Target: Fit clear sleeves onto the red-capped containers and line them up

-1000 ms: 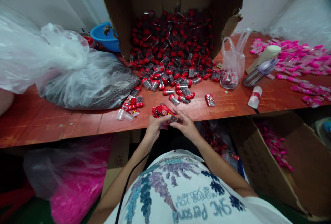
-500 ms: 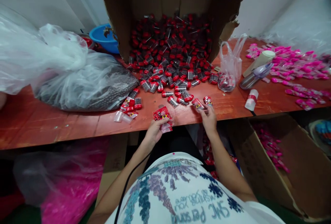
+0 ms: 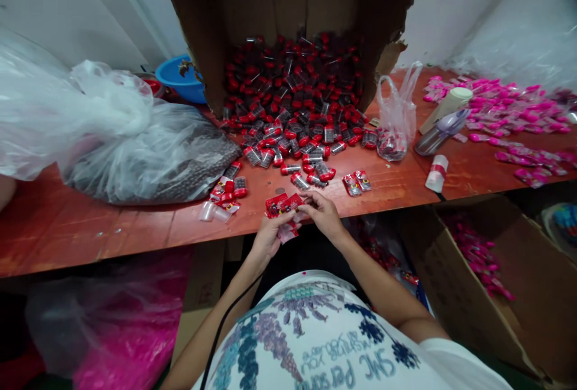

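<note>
My left hand [image 3: 269, 237] is closed on a small stack of red printed wrappers [image 3: 276, 205], held just over the front edge of the table. My right hand [image 3: 325, 216] meets it there, fingertips pinched on the corner of a red wrapper [image 3: 294, 202] from that stack. Two wrapped red pieces [image 3: 356, 183] lie side by side on the tabletop, beyond my right hand. Farther back, a heap of small clear containers with red ends and dark contents [image 3: 300, 113] spills out of a cardboard box [image 3: 392, 11]. Several of them reach close to my hands.
On the left a clear bag of dark beads [image 3: 153, 155] rests on the red table [image 3: 148, 231], near clear cups [image 3: 214, 212]. To the right are a small plastic bag [image 3: 396, 119], a bottle [image 3: 439, 133], a white roll [image 3: 437, 173] and pink pieces [image 3: 509, 107]. Below stands an open carton [image 3: 532, 282].
My right hand has let go of a wrapped piece beside another on the table and moved left to the wrappers. My left hand still holds the stack.
</note>
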The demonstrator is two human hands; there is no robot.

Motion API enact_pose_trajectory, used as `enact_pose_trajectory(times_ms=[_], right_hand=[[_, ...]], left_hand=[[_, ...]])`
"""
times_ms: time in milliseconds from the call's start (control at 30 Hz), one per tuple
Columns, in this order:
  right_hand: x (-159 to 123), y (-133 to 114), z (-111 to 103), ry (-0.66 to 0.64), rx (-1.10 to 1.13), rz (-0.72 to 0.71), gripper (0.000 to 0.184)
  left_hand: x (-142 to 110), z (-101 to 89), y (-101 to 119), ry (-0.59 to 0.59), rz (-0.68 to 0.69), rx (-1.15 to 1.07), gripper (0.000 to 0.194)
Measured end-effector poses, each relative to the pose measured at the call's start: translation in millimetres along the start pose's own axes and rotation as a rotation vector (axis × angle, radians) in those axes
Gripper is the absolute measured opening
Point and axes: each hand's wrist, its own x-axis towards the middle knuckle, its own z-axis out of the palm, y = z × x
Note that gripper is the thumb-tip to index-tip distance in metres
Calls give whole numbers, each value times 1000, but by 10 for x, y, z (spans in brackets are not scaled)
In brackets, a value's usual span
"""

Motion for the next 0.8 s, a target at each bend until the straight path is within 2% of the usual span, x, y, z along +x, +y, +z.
enact_pose_trajectory(times_ms=[167, 267, 333, 433, 467, 567, 633, 700, 800], right_hand=[[22, -74, -35, -80, -300, -180, 31], [127, -92, -83, -150, -416, -226, 35], [264, -75, -194, -96, -552, -235, 37], [521, 15, -458, 119, -891, -243, 40], [602, 59, -552, 141, -998, -247, 43], [772, 195, -774, 17, -1183, -306, 48], [802, 248, -836, -68, -1189, -351, 44], [754, 244, -814, -75, -1093, -374, 38], [544, 138, -634, 27, -709, -327, 32]], left_hand=[[32, -15, -3, 17, 50, -57, 31], [52, 20, -1, 43, 72, -98, 28], [61, 24, 17, 84, 61, -124, 26], [73, -6, 59, 163, 43, -188, 19], [75, -20, 77, 183, 36, -213, 17], [64, -48, 141, 196, -23, -278, 11], [46, -51, 183, 183, -71, -317, 7], [29, -47, 217, 191, -85, -363, 6], [26, -42, 240, 234, -81, -418, 7]])
